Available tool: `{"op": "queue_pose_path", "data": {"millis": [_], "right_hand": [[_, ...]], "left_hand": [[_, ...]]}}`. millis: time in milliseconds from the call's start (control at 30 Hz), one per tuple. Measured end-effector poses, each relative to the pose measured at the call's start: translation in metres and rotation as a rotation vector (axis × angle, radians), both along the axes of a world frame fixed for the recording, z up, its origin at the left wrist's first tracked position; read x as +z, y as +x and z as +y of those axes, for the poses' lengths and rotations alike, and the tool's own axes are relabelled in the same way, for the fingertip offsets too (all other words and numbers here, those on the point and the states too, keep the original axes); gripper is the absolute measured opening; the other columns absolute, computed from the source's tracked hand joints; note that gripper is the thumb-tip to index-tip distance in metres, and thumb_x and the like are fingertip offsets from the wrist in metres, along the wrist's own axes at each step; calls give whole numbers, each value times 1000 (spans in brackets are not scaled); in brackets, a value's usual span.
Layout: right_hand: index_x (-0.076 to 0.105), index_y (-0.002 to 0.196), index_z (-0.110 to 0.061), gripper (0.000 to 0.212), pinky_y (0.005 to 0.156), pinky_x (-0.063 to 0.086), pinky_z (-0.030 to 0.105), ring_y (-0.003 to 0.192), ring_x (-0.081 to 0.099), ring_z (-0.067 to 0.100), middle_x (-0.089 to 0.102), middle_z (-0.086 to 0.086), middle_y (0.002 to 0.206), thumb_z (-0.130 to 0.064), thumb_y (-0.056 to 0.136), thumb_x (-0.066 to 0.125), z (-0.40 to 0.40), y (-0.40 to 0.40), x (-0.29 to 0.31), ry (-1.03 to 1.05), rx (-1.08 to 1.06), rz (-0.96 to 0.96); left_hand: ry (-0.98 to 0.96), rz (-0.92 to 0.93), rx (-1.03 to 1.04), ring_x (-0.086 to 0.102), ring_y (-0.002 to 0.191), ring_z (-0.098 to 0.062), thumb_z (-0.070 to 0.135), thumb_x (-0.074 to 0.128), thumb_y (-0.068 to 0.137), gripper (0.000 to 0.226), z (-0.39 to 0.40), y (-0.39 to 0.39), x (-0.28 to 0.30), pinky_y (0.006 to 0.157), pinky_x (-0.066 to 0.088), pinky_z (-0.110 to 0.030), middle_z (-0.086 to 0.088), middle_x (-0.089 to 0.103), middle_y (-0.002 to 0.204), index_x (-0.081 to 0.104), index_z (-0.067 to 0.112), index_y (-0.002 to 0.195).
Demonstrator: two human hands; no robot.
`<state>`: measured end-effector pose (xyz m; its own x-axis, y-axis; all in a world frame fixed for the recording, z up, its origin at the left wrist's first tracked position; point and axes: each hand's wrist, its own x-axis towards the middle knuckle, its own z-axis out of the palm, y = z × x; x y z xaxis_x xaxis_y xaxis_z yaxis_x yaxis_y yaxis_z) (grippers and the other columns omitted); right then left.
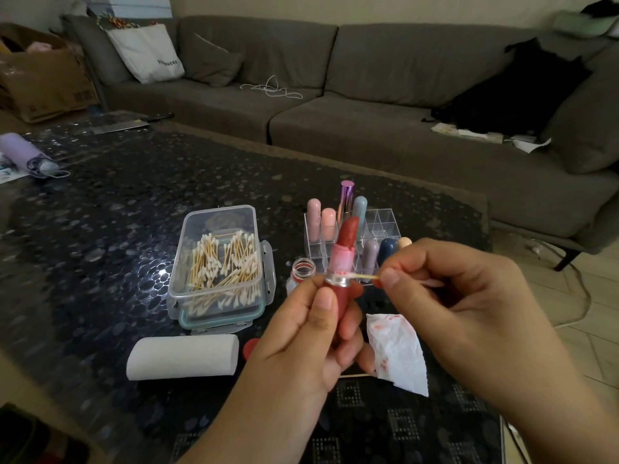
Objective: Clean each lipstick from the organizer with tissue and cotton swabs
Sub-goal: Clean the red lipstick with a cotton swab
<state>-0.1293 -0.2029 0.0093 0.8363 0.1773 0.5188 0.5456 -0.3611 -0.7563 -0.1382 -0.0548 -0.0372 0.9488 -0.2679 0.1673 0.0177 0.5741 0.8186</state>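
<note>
Table (100,236) of dark pebbled glass before grey sofa (335,78); left hand (301,329) gripping lipstick (345,262), right hand (469,296) pinching swab (361,276).

The left hand (301,329) covers most of the lipstick (345,262) base. A red round thing (250,347) peeks out behind it, too hidden to identify. Both forearms run off the bottom edge.

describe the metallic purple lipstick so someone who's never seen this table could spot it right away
On the dark pebble-patterned table, find the clear organizer right of the cotton swab box. In its back row stands the metallic purple lipstick, the tallest and only shiny tube among matte pastels.
</note>
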Motion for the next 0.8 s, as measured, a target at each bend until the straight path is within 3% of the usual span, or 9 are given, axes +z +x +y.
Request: {"op": "queue_pose_path", "data": {"millis": [367,467,567,667,800], "right_hand": [[63,79,-26,14,49,35,8,50,44,8,52,1,61,-37,82,55,-1,0,1,-3,-17,-42],[63,76,-23,15,48,36,9,49,44,13,52,5,58,-35,80,56,0,0,0,6,11,-25],[64,78,-24,16,48,35,8,49,42,7,51,3,60,-37,81,55,-1,1,0,26,-27,-31],[64,78,-26,15,49,35,8,50,44,6,52,-2,59,-38,81,55,-2,1,1,14,-33,-33],[63,77,-25,15,48,39,18,50,47,19,55,6,58,-37,79,56,0,0,0,-3,-2,-21]], "left_hand": [[-93,16,-54,43,50,-7,41,81,66,30,-3,1,1,56,48,-25,3,45,60,70,23,87],[-113,26,-77,46,51,-9,39,76,72,26,-2,0,2,58,48,-26,2,48,63,69,20,88],[-105,41,-49,49,53,-13,32,63,84,20,-2,-2,4,58,49,-27,-2,52,63,70,14,87],[-88,66,-34,49,51,-14,29,53,80,25,-2,-3,5,56,49,-27,-4,52,61,72,14,82],[-139,49,-79,50,54,-10,38,72,78,31,-1,-1,2,59,50,-28,-1,51,64,71,11,95]]}}
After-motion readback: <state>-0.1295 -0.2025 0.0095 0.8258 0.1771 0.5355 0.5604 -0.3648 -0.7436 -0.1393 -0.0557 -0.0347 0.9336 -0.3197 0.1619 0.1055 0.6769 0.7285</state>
